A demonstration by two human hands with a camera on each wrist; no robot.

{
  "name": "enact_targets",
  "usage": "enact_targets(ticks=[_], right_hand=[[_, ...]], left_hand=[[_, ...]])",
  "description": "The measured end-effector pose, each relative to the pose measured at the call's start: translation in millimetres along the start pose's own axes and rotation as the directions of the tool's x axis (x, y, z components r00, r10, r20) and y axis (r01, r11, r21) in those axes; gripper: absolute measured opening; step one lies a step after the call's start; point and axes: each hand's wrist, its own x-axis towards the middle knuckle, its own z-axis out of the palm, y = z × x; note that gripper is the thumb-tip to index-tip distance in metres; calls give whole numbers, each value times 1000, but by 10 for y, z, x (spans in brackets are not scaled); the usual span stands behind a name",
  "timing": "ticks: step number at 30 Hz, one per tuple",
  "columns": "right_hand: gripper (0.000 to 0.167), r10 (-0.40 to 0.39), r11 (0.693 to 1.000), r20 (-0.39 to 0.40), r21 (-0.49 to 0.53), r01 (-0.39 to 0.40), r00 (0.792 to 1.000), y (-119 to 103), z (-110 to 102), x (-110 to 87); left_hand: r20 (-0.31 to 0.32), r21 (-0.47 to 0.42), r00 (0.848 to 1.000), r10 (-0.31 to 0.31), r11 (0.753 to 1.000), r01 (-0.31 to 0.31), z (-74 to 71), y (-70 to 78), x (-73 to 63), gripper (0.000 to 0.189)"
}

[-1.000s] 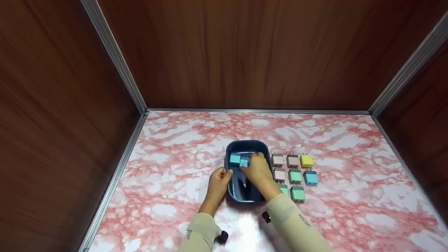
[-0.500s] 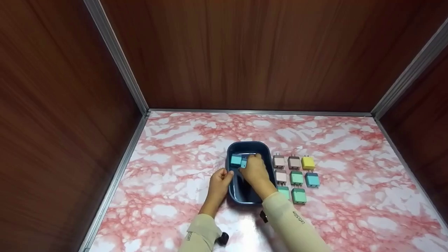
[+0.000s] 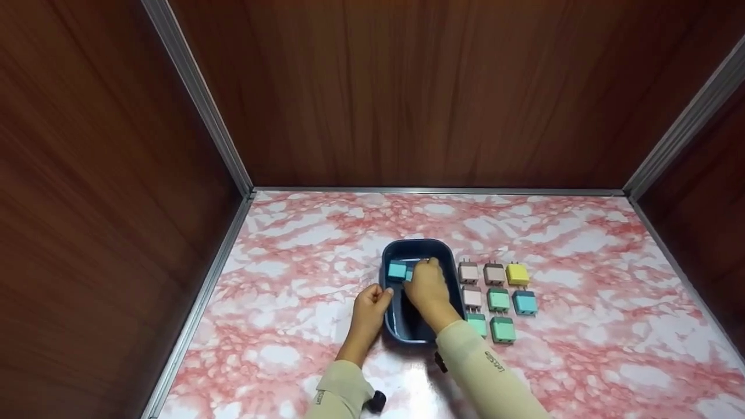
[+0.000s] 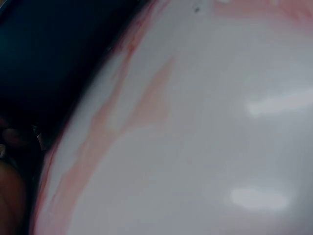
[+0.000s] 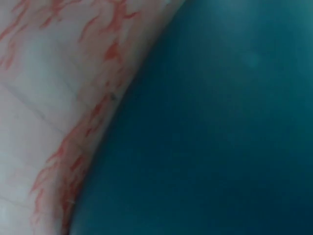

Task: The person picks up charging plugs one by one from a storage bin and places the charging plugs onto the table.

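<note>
A dark blue tray [image 3: 391,320] with rounded corners sits in the middle of the table. My left hand [image 3: 368,308] grips its left rim between thumb and curled fingers; part of that hand shows at the edge of the left wrist view. Inside the tray my right hand [image 3: 429,288] holds a blue charger plug [image 3: 410,274], mostly hidden behind the fingers. Directly left of it lies a turquoise charger plug [image 3: 397,270]. The right wrist view is filled mostly by the tray's wall [image 5: 205,127], and no fingers appear there.
Right of the tray, several charger plugs lie in rows: pink [image 3: 468,272], brownish-pink [image 3: 495,273], yellow [image 3: 517,273], green [image 3: 498,299] and blue [image 3: 525,303]. Wood-grain panels [image 3: 430,93] with metal framing enclose the marbled table [image 3: 279,326] on three sides.
My right hand, lowered into the tray, now covers more of the blue charger plug. My left hand keeps its place at the rim. The whole view has shifted slightly.
</note>
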Motion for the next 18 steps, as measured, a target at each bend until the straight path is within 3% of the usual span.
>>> enact_targets(ticks=[18], right_hand=[[32, -25, 999, 5, -32, 25, 1000, 41, -7, 24]], left_hand=[[4, -6, 1000, -17, 1000, 17, 6, 3, -14, 38]])
